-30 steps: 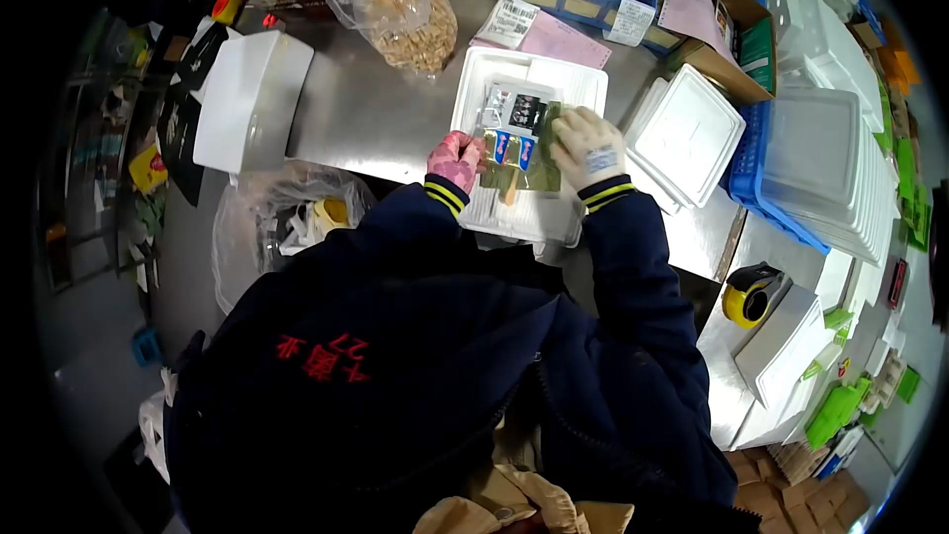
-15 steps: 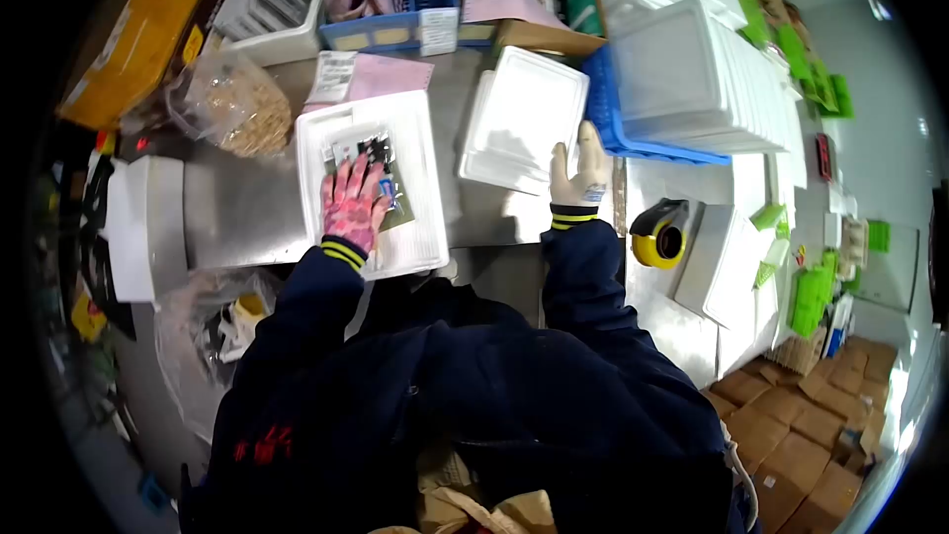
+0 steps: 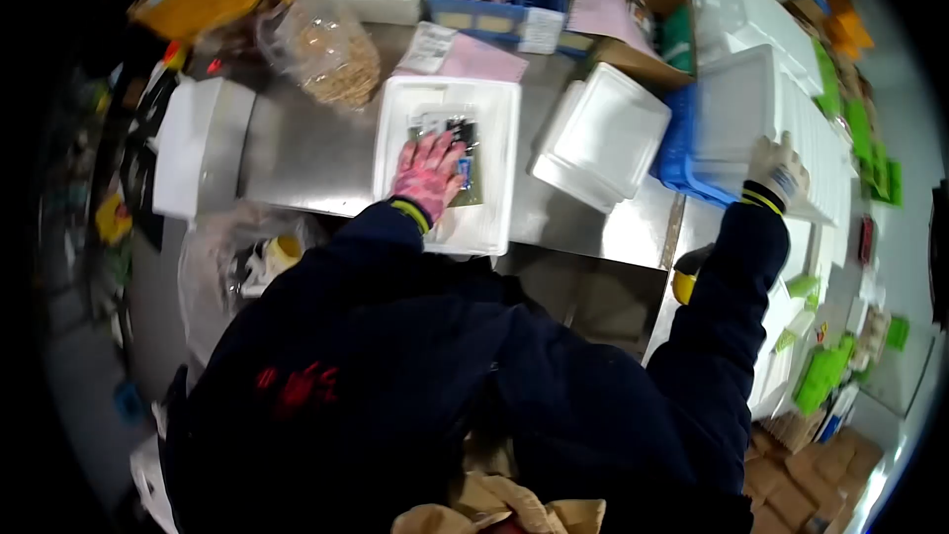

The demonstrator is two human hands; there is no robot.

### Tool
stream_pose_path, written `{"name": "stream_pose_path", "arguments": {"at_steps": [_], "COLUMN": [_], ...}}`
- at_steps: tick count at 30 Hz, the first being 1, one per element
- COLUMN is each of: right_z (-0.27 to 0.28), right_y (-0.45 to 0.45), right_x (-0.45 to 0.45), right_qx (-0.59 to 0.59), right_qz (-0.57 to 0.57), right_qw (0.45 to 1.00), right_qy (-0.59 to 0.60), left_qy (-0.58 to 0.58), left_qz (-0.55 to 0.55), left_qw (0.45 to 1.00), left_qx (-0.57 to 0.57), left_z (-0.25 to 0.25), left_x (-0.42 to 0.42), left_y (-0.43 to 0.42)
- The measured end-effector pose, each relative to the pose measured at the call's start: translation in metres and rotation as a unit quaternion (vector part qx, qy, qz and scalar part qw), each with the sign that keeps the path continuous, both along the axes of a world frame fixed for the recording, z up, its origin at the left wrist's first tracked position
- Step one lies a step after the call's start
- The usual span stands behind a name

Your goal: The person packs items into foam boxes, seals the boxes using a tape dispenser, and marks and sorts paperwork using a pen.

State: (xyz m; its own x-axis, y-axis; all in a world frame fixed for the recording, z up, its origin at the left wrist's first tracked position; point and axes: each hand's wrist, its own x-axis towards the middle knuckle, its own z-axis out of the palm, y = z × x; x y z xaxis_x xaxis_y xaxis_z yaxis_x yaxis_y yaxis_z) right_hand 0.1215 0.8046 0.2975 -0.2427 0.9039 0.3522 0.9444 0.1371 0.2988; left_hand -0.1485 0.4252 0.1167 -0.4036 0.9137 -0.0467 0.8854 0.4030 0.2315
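Note:
My left hand [image 3: 430,175], in a pink patterned glove, lies flat with fingers spread on a clear packet [image 3: 469,183] with dark contents. That packet rests inside a white foam box [image 3: 506,163] on the metal table. Out to the right, my right hand [image 3: 777,173] wears a white glove. Its fingers are stretched out at the row of white foam lids [image 3: 736,89], partly over them; I cannot tell how firmly it touches them. Two lighter foam lids [image 3: 605,133] lie overlapped on the table between my hands.
A blue crate [image 3: 677,163] holds the upright lids. Behind the box are pink papers [image 3: 479,59], a bag of tan shreds [image 3: 341,64], blue bins [image 3: 479,15] and a cardboard box [image 3: 643,59]. A white box [image 3: 203,148] stands left. A tape roll [image 3: 683,287] is partly hidden by my sleeve.
My right hand has moved from the overlapped lids rightward to the row of upright lids. My left hand stays on the packet in the foam box. The view has shifted and tilted.

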Motion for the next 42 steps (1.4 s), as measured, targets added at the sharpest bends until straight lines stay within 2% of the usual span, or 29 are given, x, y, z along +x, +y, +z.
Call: {"name": "stream_pose_path", "arguments": {"at_steps": [2, 4, 5, 6, 8, 10, 12, 13, 14, 15, 16, 17, 18, 19, 20, 22, 24, 26, 27, 28, 30, 32, 34, 36, 38, 39, 40, 42], "right_z": [-0.029, -0.046, -0.076, -0.064, -0.020, 0.011, 0.037, 0.044, 0.046, 0.044, 0.040, 0.018, -0.002, -0.022, -0.035, -0.077, -0.104, -0.131, -0.137, -0.137, -0.135, -0.136, -0.127, -0.136, -0.140, -0.147, -0.146, -0.146], "right_y": [0.033, 0.059, 0.102, 0.089, 0.035, -0.016, -0.078, -0.113, -0.142, -0.159, -0.173, -0.189, -0.202, -0.215, -0.226, -0.252, -0.275, -0.291, -0.296, -0.299, -0.308, -0.312, -0.314, -0.316, -0.313, -0.314, -0.321, -0.324], "right_x": [0.014, 0.022, 0.043, 0.035, 0.016, 0.020, 0.014, 0.006, -0.003, -0.014, -0.025, -0.036, -0.045, -0.055, -0.063, -0.079, -0.079, -0.078, -0.068, -0.065, -0.058, -0.061, -0.062, -0.059, -0.052, -0.049, -0.049, -0.062], "right_qx": [-0.017, -0.029, -0.123, -0.122, -0.107, -0.085, 0.001, 0.086, 0.168, 0.179, 0.188, 0.112, 0.065, 0.017, -0.003, -0.064, -0.128, -0.139, -0.163, -0.164, -0.208, -0.187, -0.236, -0.234, -0.271, -0.286, -0.312, -0.310], "right_qz": [0.093, 0.089, 0.098, 0.105, 0.031, 0.114, 0.160, 0.222, 0.281, 0.386, 0.487, 0.498, 0.521, 0.540, 0.573, 0.582, 0.597, 0.583, 0.570, 0.563, 0.543, 0.528, 0.523, 0.520, 0.514, 0.489, 0.418, 0.321], "right_qw": [0.964, 0.952, 0.939, 0.938, 0.985, 0.945, 0.917, 0.906, 0.884, 0.855, 0.814, 0.778, 0.768, 0.756, 0.777, 0.758, 0.746, 0.750, 0.761, 0.766, 0.764, 0.762, 0.754, 0.752, 0.741, 0.718, 0.713, 0.721], "right_qy": [0.247, 0.292, 0.307, 0.308, 0.134, 0.294, 0.366, 0.351, 0.332, 0.295, 0.256, 0.367, 0.368, 0.369, 0.263, 0.287, 0.264, 0.279, 0.263, 0.263, 0.279, 0.325, 0.320, 0.329, 0.337, 0.403, 0.469, 0.531], "left_qy": [-0.002, 0.000, 0.001, 0.004, -0.001, -0.007, -0.060, -0.020, 0.027, -0.032, -0.306, -0.521, -0.352, -0.160, -0.326, -0.220, -0.240, -0.105, -0.088, -0.070, -0.030, 0.015, 0.030, -0.010, -0.001, 0.001, -0.036, -0.035], "left_qz": [0.003, 0.005, 0.003, 0.003, -0.003, -0.004, 0.019, 0.025, 0.039, 0.077, 0.092, 0.091, 0.092, 0.116, 0.067, 0.164, 0.103, 0.046, 0.060, 0.071, 0.010, -0.029, -0.041, -0.011, -0.008, -0.009, -0.010, -0.025], "left_qw": [1.000, 1.000, 1.000, 1.000, 1.000, 1.000, 0.994, 0.995, 0.985, 0.955, 0.846, 0.633, 0.750, 0.824, 0.687, 0.743, 0.766, 0.862, 0.900, 0.932, 0.966, 0.978, 0.989, 0.999, 1.000, 1.000, 0.999, 0.999], "left_qx": [-0.010, 0.009, 0.009, 0.009, 0.007, 0.022, 0.093, 0.097, 0.169, 0.286, 0.426, 0.566, 0.553, 0.531, 0.646, 0.610, 0.588, 0.494, 0.422, 0.347, 0.258, 0.205, 0.139, -0.044, -0.017, 0.000, -0.023, -0.014], "left_z": [0.002, -0.006, -0.005, -0.004, -0.005, -0.003, 0.007, 0.017, 0.021, 0.031, 0.031, 0.031, 0.057, 0.083, 0.084, 0.117, 0.112, 0.101, 0.095, 0.086, 0.067, 0.037, 0.014, 0.025, 0.018, 0.009, 0.018, 0.007], "left_x": [-0.001, -0.001, 0.000, 0.000, -0.001, -0.002, -0.007, -0.016, -0.029, -0.042, -0.059, -0.077, -0.088, -0.099, -0.112, -0.115, -0.126, -0.129, -0.122, -0.115, -0.108, -0.105, -0.103, -0.095, -0.098, -0.104, -0.105, -0.113], "left_y": [0.002, 0.000, 0.000, -0.002, -0.002, -0.004, -0.006, -0.009, -0.015, -0.020, -0.027, -0.034, -0.042, -0.050, -0.052, -0.047, -0.041, -0.026, -0.012, 0.004, 0.039, 0.074, 0.104, 0.119, 0.119, 0.116, 0.114, 0.114]}}
